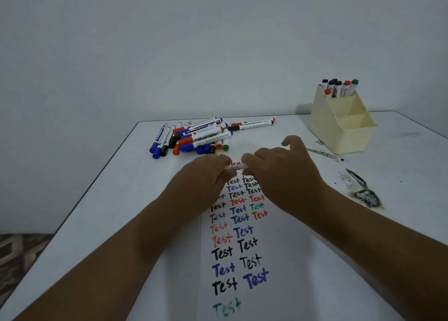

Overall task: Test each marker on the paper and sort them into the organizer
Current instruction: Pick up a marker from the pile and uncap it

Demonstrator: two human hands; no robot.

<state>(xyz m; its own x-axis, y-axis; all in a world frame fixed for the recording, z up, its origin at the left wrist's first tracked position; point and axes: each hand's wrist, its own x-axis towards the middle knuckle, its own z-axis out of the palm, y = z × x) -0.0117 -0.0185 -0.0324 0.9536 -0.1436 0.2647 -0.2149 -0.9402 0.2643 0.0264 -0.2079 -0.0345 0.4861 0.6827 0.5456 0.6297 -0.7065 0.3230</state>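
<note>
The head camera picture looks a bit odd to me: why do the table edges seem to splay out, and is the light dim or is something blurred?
Head view: the wide-angle lens splays the table edges outward; the lighting is dim, flat and bluish, with only a soft shadow behind the organizer; the left hand and right hand look slightly soft around the marker they hold.

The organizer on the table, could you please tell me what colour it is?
The organizer is a pale cream yellow, seen best in the head view, at the table's far right.
</note>
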